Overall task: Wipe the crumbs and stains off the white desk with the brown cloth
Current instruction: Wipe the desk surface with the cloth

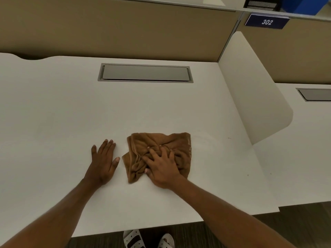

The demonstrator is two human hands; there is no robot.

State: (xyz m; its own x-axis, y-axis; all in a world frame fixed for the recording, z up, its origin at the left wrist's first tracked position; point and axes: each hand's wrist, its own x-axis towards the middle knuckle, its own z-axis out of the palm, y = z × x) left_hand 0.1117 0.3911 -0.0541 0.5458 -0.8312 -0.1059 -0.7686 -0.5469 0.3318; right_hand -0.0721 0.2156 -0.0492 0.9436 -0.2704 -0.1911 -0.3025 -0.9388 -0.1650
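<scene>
So the brown cloth (143,142) sat bunched up in the lower middle of the frame on the white table (53,104), with the right hand (162,169) on top, its grip clamped into the folds. The left hand (103,161) lay flat on the table just left of it, grip apart, fingers straight, and a couple tiny dark specks (229,138) showed off to the cloth's right.
</scene>
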